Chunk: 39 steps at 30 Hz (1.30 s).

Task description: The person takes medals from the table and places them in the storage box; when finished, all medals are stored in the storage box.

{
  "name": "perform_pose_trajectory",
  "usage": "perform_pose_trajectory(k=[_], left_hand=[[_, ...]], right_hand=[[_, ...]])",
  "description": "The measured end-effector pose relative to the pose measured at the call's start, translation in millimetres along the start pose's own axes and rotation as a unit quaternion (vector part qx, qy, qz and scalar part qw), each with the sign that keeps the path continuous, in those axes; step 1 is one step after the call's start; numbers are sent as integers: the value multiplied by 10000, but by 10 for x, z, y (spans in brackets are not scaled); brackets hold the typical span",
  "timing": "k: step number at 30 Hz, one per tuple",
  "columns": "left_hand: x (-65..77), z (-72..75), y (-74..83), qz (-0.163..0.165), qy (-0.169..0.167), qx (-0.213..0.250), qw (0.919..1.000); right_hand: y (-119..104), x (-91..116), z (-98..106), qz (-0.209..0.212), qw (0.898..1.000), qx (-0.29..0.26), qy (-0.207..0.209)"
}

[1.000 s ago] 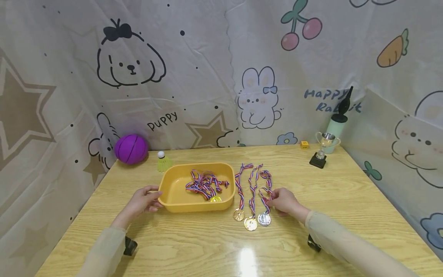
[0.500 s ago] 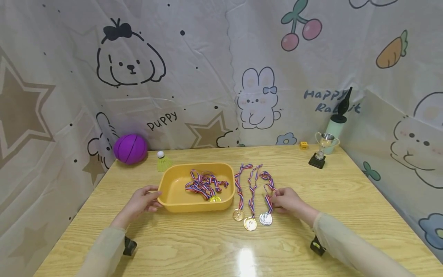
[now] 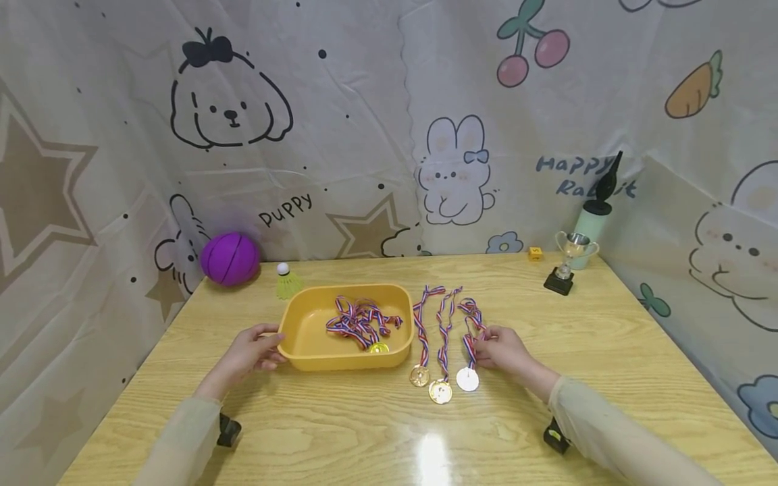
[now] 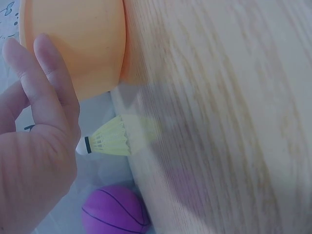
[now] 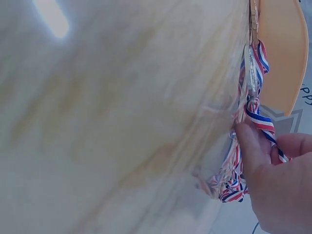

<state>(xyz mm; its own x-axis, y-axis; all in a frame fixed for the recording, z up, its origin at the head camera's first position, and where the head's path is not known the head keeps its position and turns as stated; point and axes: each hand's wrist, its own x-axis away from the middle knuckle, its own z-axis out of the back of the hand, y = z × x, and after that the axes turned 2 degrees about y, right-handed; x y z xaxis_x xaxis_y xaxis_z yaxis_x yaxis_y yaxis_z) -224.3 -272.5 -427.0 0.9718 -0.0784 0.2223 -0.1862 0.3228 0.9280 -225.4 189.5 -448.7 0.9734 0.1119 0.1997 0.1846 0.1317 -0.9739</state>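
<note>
My left hand (image 3: pixel 249 351) holds the left end of a yellow plastic basin (image 3: pixel 343 362), fingers at its rim; the left wrist view shows fingers (image 4: pixel 46 92) along its outer wall. Inside the basin lies a heap of striped ribbons (image 3: pixel 358 324) with a gold medal (image 3: pixel 379 347). My right hand (image 3: pixel 504 351) pinches the red, white and blue ribbon (image 5: pixel 261 122) of a silver medal (image 3: pixel 467 379). Left of that medal, a bronze-toned medal (image 3: pixel 419 376) and a gold medal (image 3: pixel 440 391) lie with their ribbons stretched away from me.
Along the back stand a purple ball (image 3: pixel 230 259), a yellow-green shuttlecock (image 3: pixel 288 283), a small yellow cube (image 3: pixel 535 254) and a trophy cup (image 3: pixel 568 260). Behind the trophy is a pale green cylinder with a black nozzle (image 3: pixel 606 182). Patterned cloth (image 3: pixel 365 101) borders the wooden table (image 3: pixel 340 432).
The right hand has shifted slightly right with the ribbon, and the silver medal has slid a little right with it. The left hand and basin stay put.
</note>
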Motion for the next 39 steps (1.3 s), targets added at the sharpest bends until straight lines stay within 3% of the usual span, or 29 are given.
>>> perform_pose_trajectory(k=[13, 34, 39], left_hand=[[6, 6, 8, 2, -15, 14, 10000], [-12, 5, -5, 46, -4, 65, 10000], [-13, 9, -9, 32, -23, 68, 10000]], right_hand=[[-30, 40, -5, -170, 9992, -332, -123], [-39, 37, 14, -522, 9970, -542, 154], [-54, 26, 33, -524, 9952, -821, 84]])
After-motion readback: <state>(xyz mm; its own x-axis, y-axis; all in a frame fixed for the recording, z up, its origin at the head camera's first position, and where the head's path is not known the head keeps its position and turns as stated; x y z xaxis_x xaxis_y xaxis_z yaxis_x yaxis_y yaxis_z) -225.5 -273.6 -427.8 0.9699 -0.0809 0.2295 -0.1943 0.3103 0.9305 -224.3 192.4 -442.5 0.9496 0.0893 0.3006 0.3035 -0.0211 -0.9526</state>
